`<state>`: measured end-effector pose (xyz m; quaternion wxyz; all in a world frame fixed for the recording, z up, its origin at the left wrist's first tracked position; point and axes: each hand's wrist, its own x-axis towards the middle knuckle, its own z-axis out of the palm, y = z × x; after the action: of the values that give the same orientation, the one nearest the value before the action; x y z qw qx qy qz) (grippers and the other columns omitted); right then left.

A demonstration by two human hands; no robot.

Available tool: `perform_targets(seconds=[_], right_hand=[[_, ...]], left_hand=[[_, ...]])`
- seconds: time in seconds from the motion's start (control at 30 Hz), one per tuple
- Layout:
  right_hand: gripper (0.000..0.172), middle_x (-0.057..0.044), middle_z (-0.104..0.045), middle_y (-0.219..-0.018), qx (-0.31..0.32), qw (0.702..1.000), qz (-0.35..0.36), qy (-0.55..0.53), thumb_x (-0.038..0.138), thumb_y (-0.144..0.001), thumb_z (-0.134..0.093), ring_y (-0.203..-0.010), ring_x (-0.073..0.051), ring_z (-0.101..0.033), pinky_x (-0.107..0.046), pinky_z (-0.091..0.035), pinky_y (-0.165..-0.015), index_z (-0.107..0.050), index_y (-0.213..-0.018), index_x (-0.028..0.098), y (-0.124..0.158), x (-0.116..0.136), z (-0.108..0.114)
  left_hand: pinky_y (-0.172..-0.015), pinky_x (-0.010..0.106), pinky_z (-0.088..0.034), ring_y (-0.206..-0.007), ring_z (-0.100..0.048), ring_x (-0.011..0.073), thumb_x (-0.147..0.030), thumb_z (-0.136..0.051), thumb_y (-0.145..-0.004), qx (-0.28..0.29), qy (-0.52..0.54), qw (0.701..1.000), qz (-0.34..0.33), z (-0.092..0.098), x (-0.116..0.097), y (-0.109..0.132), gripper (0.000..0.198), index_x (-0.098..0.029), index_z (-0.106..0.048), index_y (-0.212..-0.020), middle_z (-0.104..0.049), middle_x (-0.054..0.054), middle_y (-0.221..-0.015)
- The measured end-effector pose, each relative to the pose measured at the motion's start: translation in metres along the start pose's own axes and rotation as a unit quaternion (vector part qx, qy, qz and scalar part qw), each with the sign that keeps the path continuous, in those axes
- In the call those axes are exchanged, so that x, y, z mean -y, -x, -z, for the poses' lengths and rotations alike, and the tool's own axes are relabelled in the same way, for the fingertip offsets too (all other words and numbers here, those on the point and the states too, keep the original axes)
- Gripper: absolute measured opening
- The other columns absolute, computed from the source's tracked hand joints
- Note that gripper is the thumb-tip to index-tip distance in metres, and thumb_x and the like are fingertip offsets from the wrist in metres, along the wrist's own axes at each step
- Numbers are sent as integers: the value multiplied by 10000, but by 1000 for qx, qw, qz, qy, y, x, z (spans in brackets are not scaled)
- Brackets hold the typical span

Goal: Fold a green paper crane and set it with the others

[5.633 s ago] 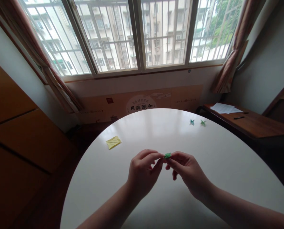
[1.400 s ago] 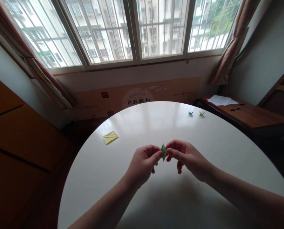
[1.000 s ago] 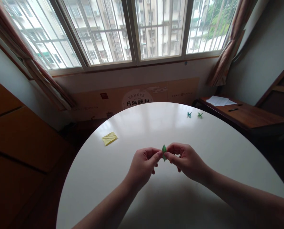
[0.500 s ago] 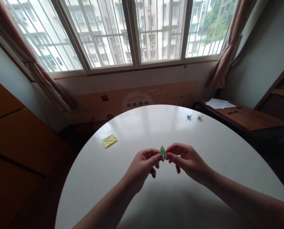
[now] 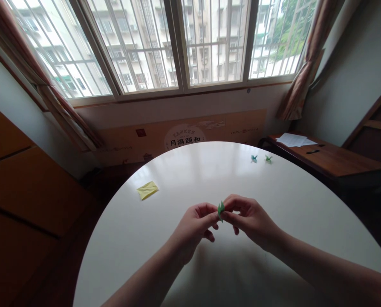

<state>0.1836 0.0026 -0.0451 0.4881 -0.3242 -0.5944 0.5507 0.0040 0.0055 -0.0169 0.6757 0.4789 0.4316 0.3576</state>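
Note:
A small piece of folded green paper (image 5: 221, 209) with pointed tips is held up over the round white table (image 5: 126, 238). My left hand (image 5: 200, 221) pinches its left side between thumb and forefinger. From the other side, my right hand (image 5: 246, 216) has its thumb and forefinger closed on the same paper. The fingertips cover part of its lower body. Toward the far right of the table stand two little paper cranes, one blue (image 5: 254, 158) and one green (image 5: 268, 158).
A flat yellow paper packet (image 5: 147, 190) lies on the table's left side. Beyond the right edge is a brown wooden desk (image 5: 347, 160) with white sheets (image 5: 295, 140) and a small dark object (image 5: 312, 152). A barred window (image 5: 177, 47) spans the far wall.
Both hands have shifted slightly down with the green paper. The right thumb and forefinger have come in closer and now grip it more firmly.

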Motion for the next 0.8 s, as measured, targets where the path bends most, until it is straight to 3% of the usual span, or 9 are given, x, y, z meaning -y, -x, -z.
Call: perform_targets(seconds=[0.17, 0.3, 0.47, 0.63, 0.8], right_hand=[[311, -28, -633, -723, -42, 996, -64, -34, 442, -762, -818, -628, -128, -556, -193, -458, -454, -746, -863, 157, 0, -1, 0], [313, -29, -642, -713, -52, 993, -102, -40, 433, -746, -831, -607, -115, -542, -183, -442, -457, -748, -834, 144, 0, 0, -2], [287, -27, -641, -690, -50, 990, -124, -38, 407, -741, -837, -600, -111, -538, -172, -424, -452, -744, -796, 141, 2, 2, -5], [257, -16, -626, -660, -48, 993, -107, -21, 390, -764, -820, -578, -107, -524, -174, -418, -450, -751, -804, 145, 2, 1, -6], [228, -39, -667, -735, -60, 995, -56, 57, 380, -783, -803, -623, -129, -555, -198, -434, -482, -754, -800, 158, 2, 3, -5]], left_hand=[[-465, 184, -486, -687, -576, 140, -334, -763, -757, -61, -78, 986, -136, 1, 4, 0, 252, -125, -678, -871, -649, 46, -767], [-490, 198, -512, -751, -627, 163, -252, -687, -819, -75, -161, 958, -226, 1, 8, 2, 230, -145, -694, -1022, -717, 92, -934], [-514, 192, -510, -732, -656, 153, -166, -638, -843, -95, -241, 916, -306, 1, 10, 4, 219, -181, -741, -1036, -733, 77, -901], [-544, 186, -511, -775, -670, 151, -140, -631, -854, -88, -256, 898, -348, 1, 7, 5, 180, -193, -761, -967, -731, 84, -965], [-502, 187, -500, -725, -647, 144, -156, -673, -818, -64, -177, 938, -291, 1, 6, 2, 103, -174, -765, -860, -694, 83, -964]])
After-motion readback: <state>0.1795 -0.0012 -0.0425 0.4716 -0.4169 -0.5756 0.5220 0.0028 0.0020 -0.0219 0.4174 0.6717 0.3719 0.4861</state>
